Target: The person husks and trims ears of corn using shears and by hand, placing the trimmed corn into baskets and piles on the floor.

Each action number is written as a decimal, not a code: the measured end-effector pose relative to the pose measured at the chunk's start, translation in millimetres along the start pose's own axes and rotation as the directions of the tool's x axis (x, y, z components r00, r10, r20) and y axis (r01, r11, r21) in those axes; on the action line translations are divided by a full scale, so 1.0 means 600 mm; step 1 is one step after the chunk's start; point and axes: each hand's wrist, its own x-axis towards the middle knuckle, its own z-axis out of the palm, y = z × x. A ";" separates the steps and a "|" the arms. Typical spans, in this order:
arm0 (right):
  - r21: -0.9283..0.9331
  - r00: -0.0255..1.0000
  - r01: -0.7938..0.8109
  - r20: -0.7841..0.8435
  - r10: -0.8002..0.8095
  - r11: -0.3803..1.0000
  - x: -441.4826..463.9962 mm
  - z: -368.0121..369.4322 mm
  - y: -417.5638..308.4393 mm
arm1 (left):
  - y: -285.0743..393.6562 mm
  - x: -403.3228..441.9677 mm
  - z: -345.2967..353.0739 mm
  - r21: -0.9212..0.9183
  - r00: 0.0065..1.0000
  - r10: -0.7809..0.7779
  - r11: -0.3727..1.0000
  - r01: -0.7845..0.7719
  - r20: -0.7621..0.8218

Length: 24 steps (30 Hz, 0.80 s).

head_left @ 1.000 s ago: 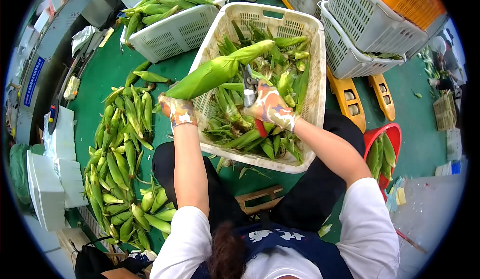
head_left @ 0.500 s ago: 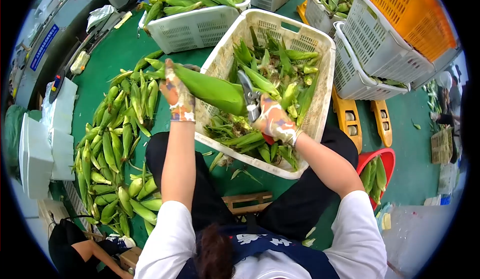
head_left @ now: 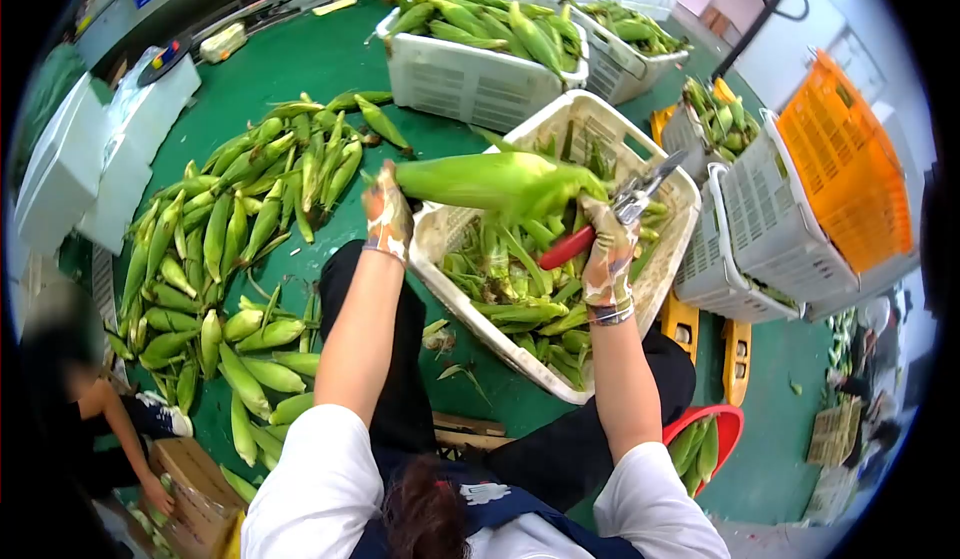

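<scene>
An ear of corn in green husk point(head_left: 465, 181) lies level above the crate, its husk loose and bunched at the right end. My left hand point(head_left: 388, 214), in a patterned glove, is closed around its left end. My right hand point(head_left: 607, 259), gloved alike, grips red-handled pruning shears point(head_left: 567, 247), their metal blades pointing up and right, away from the corn. The fingers of that hand also meet the loose husk end; their exact hold on it is partly hidden. Below, a dirty white crate point(head_left: 655, 287) holds cut husks and trimmings.
A heap of unhusked corn point(head_left: 215, 229) spreads over the green floor at left. Full white crates point(head_left: 480, 84) stand behind. Stacked crates with an orange one point(head_left: 845, 154) and a yellow pallet jack point(head_left: 737, 359) are at right. A red basin point(head_left: 728, 439) holds corn. Another person's arm point(head_left: 125, 439) shows lower left.
The shears have come away from the corn's right end and turned upward to the right. My right hand now meets the husk there, which has loosened. The head view has shifted.
</scene>
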 end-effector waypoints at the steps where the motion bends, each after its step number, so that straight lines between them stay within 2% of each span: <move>1: -0.008 0.990 0.136 0.023 -0.136 0.991 0.001 -0.006 0.030 | 0.034 -0.002 -0.009 0.138 0.971 0.240 0.961 -0.238 0.003; 2: -0.475 0.983 0.174 0.027 -0.183 0.863 -0.013 -0.008 0.042 | 0.073 -0.002 -0.023 0.340 0.887 0.460 0.839 -0.425 -0.026; 3: -0.826 0.969 0.185 0.065 -0.237 0.532 -0.027 -0.010 0.051 | 0.109 0.007 -0.038 0.533 0.755 0.655 0.642 -0.551 -0.009; 5: -0.853 0.960 0.131 -0.018 -0.280 0.505 -0.029 -0.033 0.054 | 0.164 0.101 -0.150 0.730 0.684 0.686 0.597 -0.332 -0.250; 6: -0.873 0.966 0.102 -0.028 -0.258 0.477 0.001 -0.099 0.066 | 0.206 0.112 -0.210 0.813 0.661 0.696 0.538 -0.222 -0.280; 7: -0.918 0.970 0.079 -0.018 -0.241 0.388 0.024 -0.139 0.070 | 0.253 0.117 -0.280 0.880 0.635 0.709 0.466 -0.095 -0.307; 9: -0.990 0.984 0.074 0.092 -0.154 -0.119 0.053 -0.201 0.067 | 0.275 0.185 -0.504 0.921 0.506 0.824 0.366 -0.131 -0.256; 10: -0.964 0.987 0.086 0.116 -0.109 -0.250 0.058 -0.224 0.071 | 0.303 0.128 -0.539 0.945 0.429 0.872 0.309 -0.104 -0.238; 11: -0.961 0.985 0.136 0.158 -0.074 -0.239 0.058 -0.212 0.066 | 0.323 0.090 -0.587 0.939 0.440 0.839 0.343 0.030 -0.321; 12: -0.985 0.996 0.079 0.083 -0.022 -0.152 0.047 -0.238 0.065 | 0.342 0.046 -0.632 0.927 0.509 0.787 0.369 0.064 -0.349; 13: -0.997 0.999 -0.004 -0.007 0.038 -0.080 0.033 -0.256 0.061 | 0.340 0.027 -0.708 0.942 0.570 0.750 0.279 0.186 -0.335; 14: -0.992 0.991 -0.095 -0.087 0.104 0.078 0.013 -0.234 0.059 | 0.338 0.008 -0.782 0.942 0.628 0.710 0.168 0.290 -0.320; 15: -0.940 0.988 -0.105 -0.060 0.146 0.324 0.016 -0.273 0.087 | 0.322 0.003 -0.878 0.966 0.699 0.671 0.124 0.226 -0.250; 16: -0.950 0.971 -0.164 -0.109 0.211 0.265 0.008 -0.252 0.085 | 0.316 -0.014 -0.908 0.915 0.703 0.662 -0.064 0.398 -0.259; 17: -0.937 0.973 -0.164 -0.103 0.205 0.310 0.010 -0.283 0.104 | 0.306 -0.020 -0.954 0.860 0.744 0.578 -0.135 0.492 -0.335; 19: -0.979 0.982 -0.115 -0.087 0.168 0.168 0.004 -0.289 0.119 | 0.305 -0.011 -0.970 0.680 0.715 0.448 -0.271 0.681 -0.537; 21: -0.989 0.952 -0.130 -0.144 0.269 -0.069 0.002 -0.249 0.107 | 0.289 0.050 -0.947 0.742 0.695 0.603 -0.240 0.626 -0.392; 22: -0.990 0.956 -0.132 -0.140 0.259 -0.047 0.001 -0.223 0.114 | 0.273 0.107 -0.921 0.741 0.701 0.596 -0.246 0.624 -0.392; 23: -0.991 0.960 -0.132 -0.134 0.246 -0.026 0.005 -0.202 0.128 | 0.253 0.181 -0.884 0.889 0.668 0.728 -0.193 0.415 -0.154; 24: -0.994 0.954 -0.113 -0.110 0.277 -0.007 0.016 -0.199 0.145 | 0.229 0.255 -0.848 0.970 0.549 0.834 -0.180 0.165 0.062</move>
